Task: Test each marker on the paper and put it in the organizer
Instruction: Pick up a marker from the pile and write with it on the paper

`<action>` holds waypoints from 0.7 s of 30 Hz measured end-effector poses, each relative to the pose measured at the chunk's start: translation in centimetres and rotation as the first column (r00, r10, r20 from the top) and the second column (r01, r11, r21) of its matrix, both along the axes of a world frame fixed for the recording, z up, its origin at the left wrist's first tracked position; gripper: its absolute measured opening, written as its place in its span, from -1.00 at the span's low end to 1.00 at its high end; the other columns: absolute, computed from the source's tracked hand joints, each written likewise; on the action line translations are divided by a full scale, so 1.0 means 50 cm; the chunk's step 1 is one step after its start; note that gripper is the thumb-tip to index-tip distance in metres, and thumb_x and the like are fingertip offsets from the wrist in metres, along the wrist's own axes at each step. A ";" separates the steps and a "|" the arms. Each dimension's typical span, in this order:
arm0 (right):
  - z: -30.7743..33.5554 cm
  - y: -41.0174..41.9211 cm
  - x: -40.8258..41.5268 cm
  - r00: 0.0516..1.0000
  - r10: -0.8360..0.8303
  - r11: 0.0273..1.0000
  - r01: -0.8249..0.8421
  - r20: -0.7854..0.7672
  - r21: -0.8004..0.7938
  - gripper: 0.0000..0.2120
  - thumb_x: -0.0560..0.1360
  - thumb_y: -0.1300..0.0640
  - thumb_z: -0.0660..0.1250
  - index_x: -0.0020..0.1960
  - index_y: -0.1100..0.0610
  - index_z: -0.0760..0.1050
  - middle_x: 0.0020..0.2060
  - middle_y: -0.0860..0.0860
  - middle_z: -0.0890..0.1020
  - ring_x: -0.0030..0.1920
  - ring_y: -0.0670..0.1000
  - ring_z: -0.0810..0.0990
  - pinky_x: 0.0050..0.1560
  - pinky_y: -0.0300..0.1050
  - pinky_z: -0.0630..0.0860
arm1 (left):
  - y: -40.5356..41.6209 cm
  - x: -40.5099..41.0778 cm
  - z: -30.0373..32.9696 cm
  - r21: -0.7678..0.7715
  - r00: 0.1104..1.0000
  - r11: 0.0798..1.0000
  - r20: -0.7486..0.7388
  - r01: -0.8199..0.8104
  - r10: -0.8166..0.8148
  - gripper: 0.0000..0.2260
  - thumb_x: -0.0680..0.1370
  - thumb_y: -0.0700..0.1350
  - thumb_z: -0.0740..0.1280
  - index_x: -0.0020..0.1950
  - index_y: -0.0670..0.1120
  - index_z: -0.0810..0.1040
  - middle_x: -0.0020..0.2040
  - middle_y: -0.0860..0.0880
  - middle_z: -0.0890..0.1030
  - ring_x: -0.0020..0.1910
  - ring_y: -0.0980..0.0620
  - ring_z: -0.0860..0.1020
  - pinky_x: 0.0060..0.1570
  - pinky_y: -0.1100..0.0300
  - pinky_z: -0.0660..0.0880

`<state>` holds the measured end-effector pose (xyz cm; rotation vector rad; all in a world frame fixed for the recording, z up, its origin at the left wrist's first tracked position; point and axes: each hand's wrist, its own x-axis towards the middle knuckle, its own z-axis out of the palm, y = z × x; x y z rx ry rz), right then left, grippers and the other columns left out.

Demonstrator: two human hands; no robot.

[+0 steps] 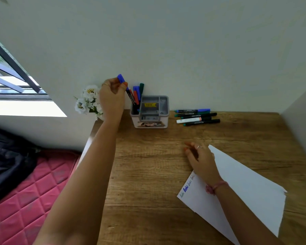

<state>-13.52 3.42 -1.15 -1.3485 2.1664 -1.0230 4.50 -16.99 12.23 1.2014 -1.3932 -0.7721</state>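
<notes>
Left hand (113,96) pinches a blue-capped black marker (126,89) near its cap, fingers curled round it, the lower end tilted down into the left compartment of the grey and white plastic organizer (149,112). That compartment already holds markers with blue, red and green caps (137,93), standing upright. Right hand (200,160) lies flat with fingers relaxed and apart, resting on the white sheet of paper (245,188), holding nothing. Paper has blue scribbled words near its left corner. Five more markers (196,116) lie side by side on the wooden surface (148,174), just right of the organizer, against the wall. White artificial flowers (89,101) sit left of the organizer, behind the left hand. Pink quilted mattress (34,191) lies at the lower left, beside the surface.
</notes>
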 end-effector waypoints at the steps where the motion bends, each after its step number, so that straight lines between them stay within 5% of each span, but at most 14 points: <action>1: -0.002 0.002 0.000 1.000 -0.001 1.000 0.001 0.000 -0.011 -0.72 0.55 -0.05 0.24 0.21 -0.01 0.51 0.13 -0.04 0.56 0.09 -0.05 0.52 0.20 0.20 0.42 | -0.007 -0.005 -0.006 -0.012 1.000 1.000 0.026 -0.008 0.008 -0.78 0.53 -0.12 0.35 0.15 -0.15 0.52 -0.08 0.05 0.61 -0.21 0.30 0.56 -0.07 0.35 0.54; 8: -0.001 0.000 -0.008 1.000 0.009 1.000 -0.010 -0.020 -0.015 -0.73 0.54 -0.02 0.26 0.20 0.02 0.54 0.07 -0.05 0.55 0.07 -0.07 0.49 0.20 0.18 0.40 | -0.049 -0.007 -0.005 -0.024 0.996 0.999 0.083 -0.040 0.042 -0.76 0.54 -0.13 0.34 0.17 -0.17 0.50 -0.06 0.06 0.57 -0.15 0.23 0.54 -0.10 0.35 0.53; 15: -0.010 -0.006 -0.008 0.995 0.011 1.000 -0.010 -0.103 0.002 -0.75 0.55 0.03 0.27 0.19 0.04 0.55 0.07 -0.03 0.57 0.09 -0.06 0.44 0.15 -0.10 0.20 | -0.043 -0.019 -0.058 0.140 0.962 0.989 0.263 0.039 -0.075 -0.76 0.53 -0.14 0.35 0.16 -0.20 0.51 0.01 -0.06 0.59 -0.08 0.12 0.53 -0.20 0.43 0.42; 21: -0.023 -0.006 -0.016 0.992 0.040 0.999 -0.036 -0.123 0.036 -0.74 0.55 0.02 0.26 0.18 0.06 0.56 0.09 -0.02 0.57 0.14 -0.01 0.45 0.15 -0.09 0.22 | -0.046 -0.030 -0.090 0.270 0.944 0.962 0.309 0.026 -0.112 -0.74 0.52 -0.18 0.35 0.18 -0.22 0.49 0.10 -0.14 0.58 -0.04 0.10 0.50 -0.04 0.26 0.44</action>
